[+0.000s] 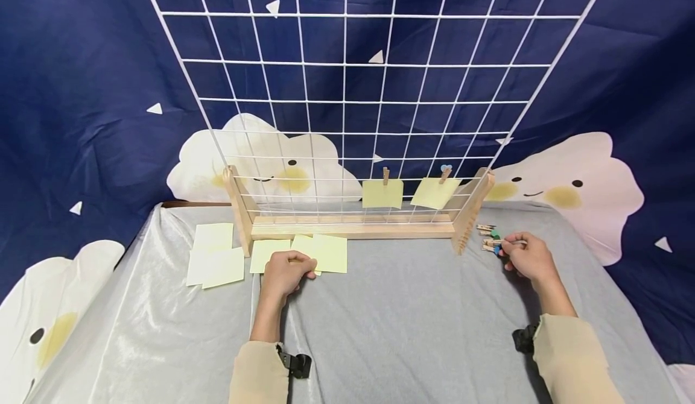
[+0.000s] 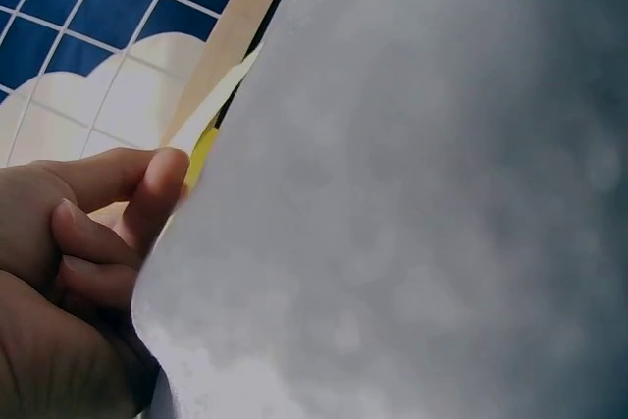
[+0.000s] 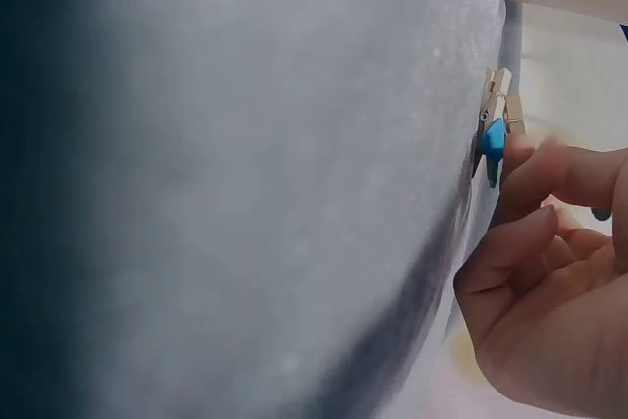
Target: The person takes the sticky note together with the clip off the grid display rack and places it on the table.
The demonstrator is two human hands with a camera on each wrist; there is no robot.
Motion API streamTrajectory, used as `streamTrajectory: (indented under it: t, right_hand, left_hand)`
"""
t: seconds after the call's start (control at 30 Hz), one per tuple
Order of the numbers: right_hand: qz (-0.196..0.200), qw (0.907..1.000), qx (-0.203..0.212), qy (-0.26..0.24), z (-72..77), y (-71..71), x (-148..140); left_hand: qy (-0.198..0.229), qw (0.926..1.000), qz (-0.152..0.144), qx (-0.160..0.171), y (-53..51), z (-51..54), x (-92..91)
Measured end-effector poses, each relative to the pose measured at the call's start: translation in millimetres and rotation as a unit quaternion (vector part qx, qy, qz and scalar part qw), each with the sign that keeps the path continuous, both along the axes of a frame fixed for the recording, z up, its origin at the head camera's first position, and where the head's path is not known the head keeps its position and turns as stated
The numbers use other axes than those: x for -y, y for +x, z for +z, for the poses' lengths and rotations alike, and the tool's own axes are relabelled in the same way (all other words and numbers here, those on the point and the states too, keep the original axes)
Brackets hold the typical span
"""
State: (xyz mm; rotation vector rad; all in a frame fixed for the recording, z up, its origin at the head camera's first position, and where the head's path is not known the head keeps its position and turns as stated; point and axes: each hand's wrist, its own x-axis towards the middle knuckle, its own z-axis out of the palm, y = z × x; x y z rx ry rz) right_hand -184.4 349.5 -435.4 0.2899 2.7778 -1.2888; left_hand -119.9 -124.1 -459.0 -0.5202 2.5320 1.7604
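Observation:
My left hand [image 1: 286, 269] pinches the edge of a pale yellow sticky note [image 1: 331, 253], lifted slightly in the left wrist view, where the note [image 2: 211, 103] appears edge-on. Other yellow notes [image 1: 262, 255] lie beside and under that hand. At the right, my right hand [image 1: 529, 258] pinches a small wooden clothespin [image 3: 515, 113] between thumb and fingertip. Just beyond its fingers lie several more mini clothespins [image 1: 485, 227], some with blue or green decorations. Two notes, a left one [image 1: 382, 194] and a right one [image 1: 434, 193], hang from the white wire grid, each under a clothespin.
The white wire grid [image 1: 344, 100] stands upright in a wooden base [image 1: 353, 231] with side posts. More pale notes [image 1: 214, 253] lie left of it. Grey cloth [image 1: 391, 319] covers the table, and a navy curtain [image 1: 98, 120] with clouds hangs behind.

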Motion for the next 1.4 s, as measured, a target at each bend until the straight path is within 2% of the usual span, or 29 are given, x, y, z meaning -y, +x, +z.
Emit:
streamTrajectory:
  t: [0.23,0.43,0.57,0.8,1.07,1.27,1.4]
  right_hand:
    - [-0.009,0.9995,-0.030,-0.002,8.2,1.5,6]
    - [-0.010,0.9991,-0.041,-0.003,20.0,2.9,14]
    - [-0.004,0.9986,-0.049,-0.022,28.0,5.7,19]
    - [0.022,0.9936,-0.089,-0.066,44.6,8.7,34]
    - [0.038,0.9855,-0.128,-0.106,63.7,10.2,59]
    - [0.056,0.9763,-0.156,-0.139,73.9,11.8,77]
    - [0.065,0.9704,-0.183,-0.143,77.0,12.7,87]
  left_hand:
    - [-0.005,1.0000,-0.001,0.003,-0.7,0.0,0.2]
    - [-0.012,0.9999,0.009,0.004,-1.4,1.6,0.1]
    - [-0.006,0.9997,0.022,-0.002,-0.9,3.3,-0.1]
    - [0.067,0.9970,0.036,-0.018,-4.5,7.6,-0.1]
    - [0.166,0.9860,0.016,-0.012,-6.8,13.6,-1.1]
    - [0.208,0.9779,0.003,-0.017,-6.9,18.3,-5.3]
    - [0.213,0.9767,-0.009,-0.022,-6.8,22.6,-9.8]
